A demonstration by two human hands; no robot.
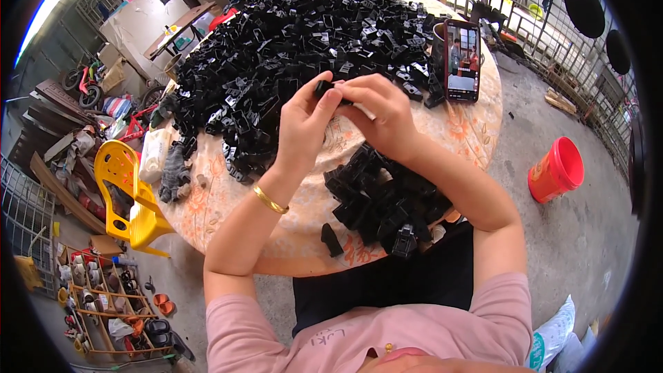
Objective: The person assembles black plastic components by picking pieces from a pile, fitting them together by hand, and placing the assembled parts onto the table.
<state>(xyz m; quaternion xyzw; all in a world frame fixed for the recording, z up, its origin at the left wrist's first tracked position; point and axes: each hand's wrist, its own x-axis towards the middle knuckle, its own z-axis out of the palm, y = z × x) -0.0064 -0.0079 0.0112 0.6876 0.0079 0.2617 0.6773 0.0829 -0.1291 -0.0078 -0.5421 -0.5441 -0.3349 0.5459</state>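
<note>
A small black plastic part (323,87) is pinched between the thumb and fingers of my left hand (304,124), above the table. My right hand (381,112) closes on the same part from the other side, its fingertips meeting my left thumb. The part's exact shape is mostly hidden by my fingers. Just beyond my hands spreads a large heap of black plastic parts (290,41). Below my right forearm, near the table's front edge, lies a smaller pile of black parts (380,197). One loose black part (331,240) rests to its left.
A phone (461,62) with a lit screen leans upright against a cup at the right of the round, flower-patterned table (476,124). Left of it are grey gloves (175,173) and a yellow chair (131,193). A red bucket (556,170) stands on the floor to the right.
</note>
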